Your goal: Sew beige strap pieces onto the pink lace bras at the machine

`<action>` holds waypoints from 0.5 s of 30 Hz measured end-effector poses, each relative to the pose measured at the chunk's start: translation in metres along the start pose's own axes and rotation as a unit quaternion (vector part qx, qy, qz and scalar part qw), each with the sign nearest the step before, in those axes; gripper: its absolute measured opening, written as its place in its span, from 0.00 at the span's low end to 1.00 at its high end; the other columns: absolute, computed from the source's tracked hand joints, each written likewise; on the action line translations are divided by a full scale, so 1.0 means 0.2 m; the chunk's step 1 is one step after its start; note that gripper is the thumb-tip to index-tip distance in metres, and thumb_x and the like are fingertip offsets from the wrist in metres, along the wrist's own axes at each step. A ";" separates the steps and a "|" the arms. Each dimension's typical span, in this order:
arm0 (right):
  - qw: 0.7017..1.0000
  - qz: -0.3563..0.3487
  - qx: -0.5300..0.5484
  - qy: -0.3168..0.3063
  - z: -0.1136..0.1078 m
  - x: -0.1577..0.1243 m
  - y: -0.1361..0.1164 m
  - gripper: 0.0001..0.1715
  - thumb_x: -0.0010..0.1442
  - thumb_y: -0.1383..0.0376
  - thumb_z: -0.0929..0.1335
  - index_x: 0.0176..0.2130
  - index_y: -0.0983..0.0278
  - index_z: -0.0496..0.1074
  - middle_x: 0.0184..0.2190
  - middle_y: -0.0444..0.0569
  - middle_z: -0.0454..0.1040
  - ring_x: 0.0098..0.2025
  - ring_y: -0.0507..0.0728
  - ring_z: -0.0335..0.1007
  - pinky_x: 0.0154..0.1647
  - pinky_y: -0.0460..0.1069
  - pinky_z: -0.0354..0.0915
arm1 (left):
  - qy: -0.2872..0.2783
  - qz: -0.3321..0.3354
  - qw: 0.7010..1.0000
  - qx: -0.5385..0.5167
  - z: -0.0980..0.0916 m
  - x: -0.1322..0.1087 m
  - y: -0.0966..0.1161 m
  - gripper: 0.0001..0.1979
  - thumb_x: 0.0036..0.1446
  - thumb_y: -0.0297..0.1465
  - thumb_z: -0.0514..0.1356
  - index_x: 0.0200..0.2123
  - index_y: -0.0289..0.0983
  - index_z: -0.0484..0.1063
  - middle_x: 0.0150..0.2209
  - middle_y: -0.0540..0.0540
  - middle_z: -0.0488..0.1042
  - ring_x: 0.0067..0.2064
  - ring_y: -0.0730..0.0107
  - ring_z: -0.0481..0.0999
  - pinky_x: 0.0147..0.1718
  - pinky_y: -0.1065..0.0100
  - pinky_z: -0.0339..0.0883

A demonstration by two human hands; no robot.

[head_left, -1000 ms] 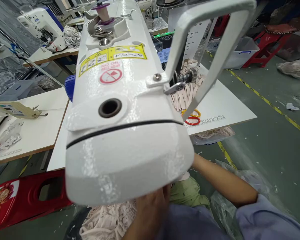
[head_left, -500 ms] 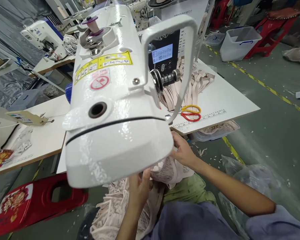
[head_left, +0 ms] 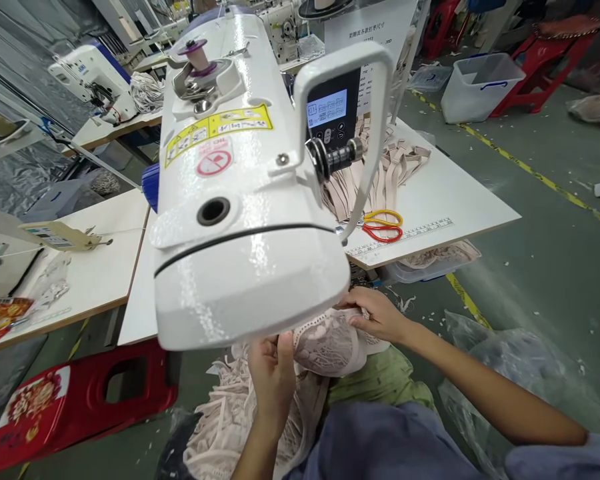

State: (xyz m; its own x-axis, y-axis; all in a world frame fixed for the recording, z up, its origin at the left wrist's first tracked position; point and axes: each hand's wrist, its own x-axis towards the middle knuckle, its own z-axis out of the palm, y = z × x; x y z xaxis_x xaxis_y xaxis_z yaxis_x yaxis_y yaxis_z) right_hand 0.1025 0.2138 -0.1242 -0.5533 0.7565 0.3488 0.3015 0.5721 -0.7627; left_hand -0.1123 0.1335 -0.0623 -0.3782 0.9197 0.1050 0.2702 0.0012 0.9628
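Note:
A pale pink lace bra (head_left: 325,343) is stretched between my two hands, just below the front of a white sewing machine (head_left: 250,287). My left hand (head_left: 274,373) pinches its left end, thumb on top. Gripping the other end, my right hand (head_left: 380,315) has its fingers closed over the fabric edge. The machine's head hides the needle area and the upper edge of the bra. Under my left forearm, a heap of similar pale pink lace pieces (head_left: 220,427) lies by my lap.
Scissors with yellow and red handles (head_left: 384,227) lie beside a printed ruler (head_left: 425,228) on the white table. Behind them is a bundle of beige straps (head_left: 380,173). A red stool (head_left: 80,413) stands at left, a plastic bin (head_left: 480,87) at the back right.
Both hands have drawn back from the machine toward my body, and my right hand is lower. More of the lace bra now shows. The view has shifted slightly.

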 end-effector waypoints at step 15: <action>0.995 0.034 -0.088 -0.036 -0.13 -0.14 -0.02 0.35 0.72 0.49 0.50 0.33 0.63 0.73 0.25 0.51 0.76 0.27 0.55 0.72 0.28 0.49 0.62 | 0.023 -0.031 0.999 -0.001 -0.01 -0.01 -0.03 0.17 0.60 0.46 0.60 0.39 0.37 0.71 0.28 0.48 0.76 0.28 0.68 0.75 0.27 0.70 0.68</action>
State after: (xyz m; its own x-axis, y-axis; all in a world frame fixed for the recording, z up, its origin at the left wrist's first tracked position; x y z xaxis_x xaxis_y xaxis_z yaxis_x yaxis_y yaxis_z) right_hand 0.1363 0.1980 -0.1168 -0.5787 0.7749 0.2542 0.4686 0.5711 -0.6739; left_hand -0.1151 0.1305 -0.0684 -0.4352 0.8986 0.0560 0.2425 0.0571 0.9685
